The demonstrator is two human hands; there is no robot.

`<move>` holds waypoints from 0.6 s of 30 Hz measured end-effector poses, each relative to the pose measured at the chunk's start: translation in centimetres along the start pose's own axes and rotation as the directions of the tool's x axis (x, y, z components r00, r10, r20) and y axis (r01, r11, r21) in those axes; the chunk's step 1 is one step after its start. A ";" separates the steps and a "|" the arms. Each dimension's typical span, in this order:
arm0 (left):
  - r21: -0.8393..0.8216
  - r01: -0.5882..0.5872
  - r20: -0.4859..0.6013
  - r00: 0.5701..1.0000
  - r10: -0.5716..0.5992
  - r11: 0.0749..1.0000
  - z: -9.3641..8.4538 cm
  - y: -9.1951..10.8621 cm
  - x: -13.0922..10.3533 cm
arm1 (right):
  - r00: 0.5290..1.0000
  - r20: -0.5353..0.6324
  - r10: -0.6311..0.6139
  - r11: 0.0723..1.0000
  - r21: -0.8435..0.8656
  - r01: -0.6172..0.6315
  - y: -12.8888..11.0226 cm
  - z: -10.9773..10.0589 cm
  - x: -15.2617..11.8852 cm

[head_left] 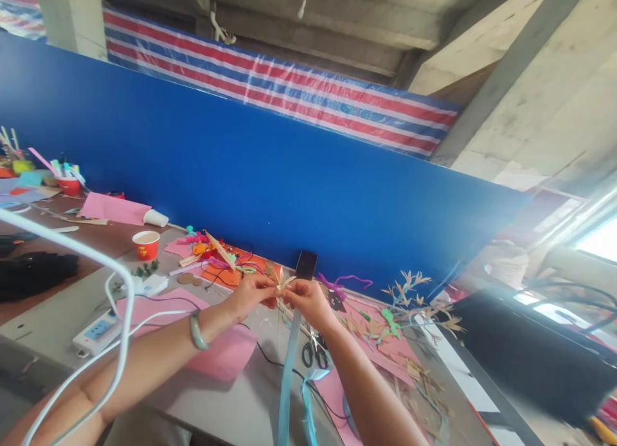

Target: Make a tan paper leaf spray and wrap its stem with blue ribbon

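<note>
Both hands meet over the middle of the table. My left hand (251, 297) pinches a small flower-like piece with pale, pointed petals (282, 279) between thumb and fingertips. From the other side, my right hand (308, 299) is closed on the base of the same piece. A light blue ribbon (289, 375) hangs below the right hand towards the front edge; its upper end is hidden by the fingers. Black-handled scissors (314, 355) lie near the right wrist. Just beyond the hands stands a dark phone (306, 265).
Pink paper (226, 356), a power strip (99, 333) and a red paper cup (146, 245) are on the left. Colourful scraps (207, 247) lie behind. Dried leafy sprigs (409, 292) spread on the right. A white cable (128, 311) loops across the left foreground. A blue partition (241, 169) borders the table.
</note>
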State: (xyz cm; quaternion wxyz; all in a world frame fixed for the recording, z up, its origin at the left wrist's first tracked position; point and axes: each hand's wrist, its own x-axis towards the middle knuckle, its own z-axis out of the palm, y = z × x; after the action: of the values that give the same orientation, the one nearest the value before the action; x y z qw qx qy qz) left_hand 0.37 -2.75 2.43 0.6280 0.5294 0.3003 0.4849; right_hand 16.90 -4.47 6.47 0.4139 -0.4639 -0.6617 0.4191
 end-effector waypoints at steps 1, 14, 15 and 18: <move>0.019 -0.016 0.004 1.000 0.016 1.000 -0.3 -0.5 0.2 | 1.000 0.001 0.008 1.000 0.009 -0.008 0.4 0.0 0.2; 0.980 0.058 -0.042 0.995 -0.088 0.188 -12.7 -8.4 -15.6 | 0.990 0.092 0.103 0.993 0.043 -0.107 5.9 -0.4 1.9; 0.984 0.096 -0.073 0.985 -0.155 0.153 -12.8 -9.1 -17.0 | 0.989 0.104 0.107 0.993 0.046 -0.112 6.2 -0.4 2.1; 0.953 0.302 -0.286 0.931 -0.228 0.036 -12.5 -10.7 -19.7 | 0.984 0.137 0.113 0.992 0.042 -0.120 6.4 -0.2 2.4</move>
State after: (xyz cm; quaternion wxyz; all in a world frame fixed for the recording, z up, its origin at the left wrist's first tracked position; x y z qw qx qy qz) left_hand -14.53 -16.03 -13.71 0.1781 0.7325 0.6554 0.0467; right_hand 18.26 -0.69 0.90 0.3549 -0.4620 -0.6490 0.4892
